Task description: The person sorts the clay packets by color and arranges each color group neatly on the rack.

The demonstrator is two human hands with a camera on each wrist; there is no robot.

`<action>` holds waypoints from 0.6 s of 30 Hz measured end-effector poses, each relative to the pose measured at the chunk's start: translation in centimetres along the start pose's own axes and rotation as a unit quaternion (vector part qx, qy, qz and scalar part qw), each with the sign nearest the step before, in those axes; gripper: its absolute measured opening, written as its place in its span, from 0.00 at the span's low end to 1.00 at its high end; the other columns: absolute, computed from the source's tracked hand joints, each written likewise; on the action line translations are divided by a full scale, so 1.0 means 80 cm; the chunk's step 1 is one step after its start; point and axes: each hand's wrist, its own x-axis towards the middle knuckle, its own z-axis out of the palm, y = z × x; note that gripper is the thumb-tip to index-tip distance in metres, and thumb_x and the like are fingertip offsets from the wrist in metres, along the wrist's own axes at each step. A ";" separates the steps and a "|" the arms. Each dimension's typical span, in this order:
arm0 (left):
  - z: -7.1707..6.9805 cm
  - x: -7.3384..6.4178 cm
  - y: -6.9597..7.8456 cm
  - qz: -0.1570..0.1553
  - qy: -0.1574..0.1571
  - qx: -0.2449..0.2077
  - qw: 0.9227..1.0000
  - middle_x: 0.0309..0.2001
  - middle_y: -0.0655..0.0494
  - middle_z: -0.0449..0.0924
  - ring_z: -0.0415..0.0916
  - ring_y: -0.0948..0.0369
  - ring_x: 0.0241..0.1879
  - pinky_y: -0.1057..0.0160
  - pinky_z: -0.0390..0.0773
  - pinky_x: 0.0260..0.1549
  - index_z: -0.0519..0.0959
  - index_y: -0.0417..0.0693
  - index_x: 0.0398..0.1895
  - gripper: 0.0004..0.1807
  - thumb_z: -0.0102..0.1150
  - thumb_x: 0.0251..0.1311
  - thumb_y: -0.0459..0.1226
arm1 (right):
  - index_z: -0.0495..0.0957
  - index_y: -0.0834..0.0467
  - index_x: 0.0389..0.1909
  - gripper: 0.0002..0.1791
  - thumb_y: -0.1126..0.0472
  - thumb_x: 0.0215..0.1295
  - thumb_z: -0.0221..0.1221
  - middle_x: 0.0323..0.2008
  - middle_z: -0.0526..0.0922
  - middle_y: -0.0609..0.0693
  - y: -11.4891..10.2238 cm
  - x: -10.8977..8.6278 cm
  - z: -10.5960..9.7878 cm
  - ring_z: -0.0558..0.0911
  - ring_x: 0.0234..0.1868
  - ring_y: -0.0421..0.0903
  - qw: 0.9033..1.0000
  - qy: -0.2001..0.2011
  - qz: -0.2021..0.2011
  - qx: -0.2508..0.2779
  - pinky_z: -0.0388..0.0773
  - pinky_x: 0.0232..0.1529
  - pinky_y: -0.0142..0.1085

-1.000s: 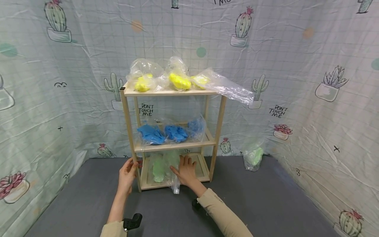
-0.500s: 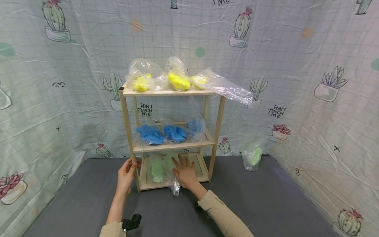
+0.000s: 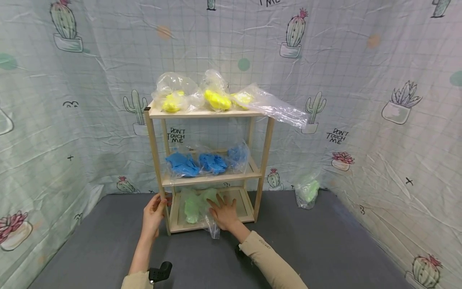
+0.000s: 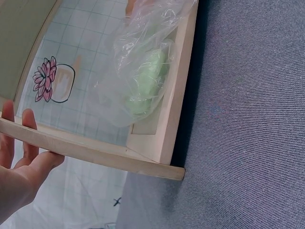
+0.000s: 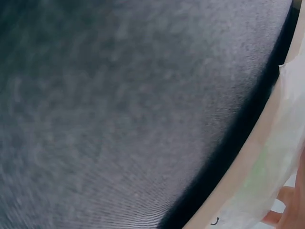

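My left hand [image 3: 153, 214] grips the front left post [image 3: 156, 156] of a wooden three-tier shelf. In the left wrist view, its fingers [image 4: 29, 119] and thumb wrap the post [image 4: 105, 159] from both sides. On the bottom tier lies a clear plastic bag with a pale green lump [image 3: 192, 209] inside. Beside it is a second green bag [image 3: 210, 195], its loose end [image 3: 212, 228] hanging over the front edge. My right hand [image 3: 225, 213] rests on this second bag, fingers spread. In the right wrist view only part of the right hand [image 5: 289, 210] shows at the edge.
Bags with blue contents [image 3: 213, 163] lie along the middle tier, and bags with yellow contents [image 3: 217, 99] along the top. Another green bag [image 3: 310, 191] sits on the grey table [image 3: 306, 245] at the back right. Cactus-print cloth [image 3: 223, 48] surrounds the table.
My right hand has lifted a little with fingers spreading, then come down over the second green bag, whose green contents now show more. My left hand keeps its grip on the post.
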 end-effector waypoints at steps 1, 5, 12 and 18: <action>0.000 0.000 0.000 -0.002 0.000 0.002 1.000 0.31 0.79 0.74 0.71 0.67 0.33 0.68 0.63 0.24 0.70 0.50 0.52 0.17 0.47 0.63 0.46 | 0.55 0.37 0.66 0.23 0.45 0.72 0.31 0.66 0.60 0.50 0.000 0.000 0.001 0.62 0.64 0.56 1.000 -0.006 0.001 -0.003 0.59 0.55 0.60; 0.000 0.001 0.001 -0.004 0.000 0.004 1.000 0.31 0.80 0.74 0.71 0.67 0.34 0.69 0.64 0.25 0.68 0.43 0.55 0.22 0.46 0.63 0.46 | 0.55 0.36 0.65 0.23 0.45 0.72 0.30 0.67 0.59 0.49 0.001 0.001 0.002 0.61 0.65 0.55 0.999 -0.029 0.004 -0.017 0.58 0.55 0.59; 0.000 0.002 -0.001 0.002 -0.002 0.003 1.000 0.31 0.80 0.74 0.71 0.69 0.33 0.69 0.64 0.25 0.67 0.41 0.56 0.22 0.46 0.64 0.45 | 0.53 0.35 0.66 0.23 0.44 0.72 0.27 0.67 0.57 0.48 0.004 0.001 0.000 0.59 0.66 0.54 0.998 -0.063 0.005 -0.010 0.56 0.57 0.59; -0.001 0.002 -0.003 0.006 -0.004 0.004 1.000 0.31 0.80 0.74 0.71 0.69 0.33 0.69 0.64 0.25 0.68 0.41 0.56 0.22 0.46 0.64 0.45 | 0.52 0.37 0.67 0.23 0.45 0.72 0.30 0.67 0.57 0.51 0.013 -0.003 -0.009 0.61 0.65 0.56 0.998 -0.043 -0.016 0.035 0.56 0.56 0.61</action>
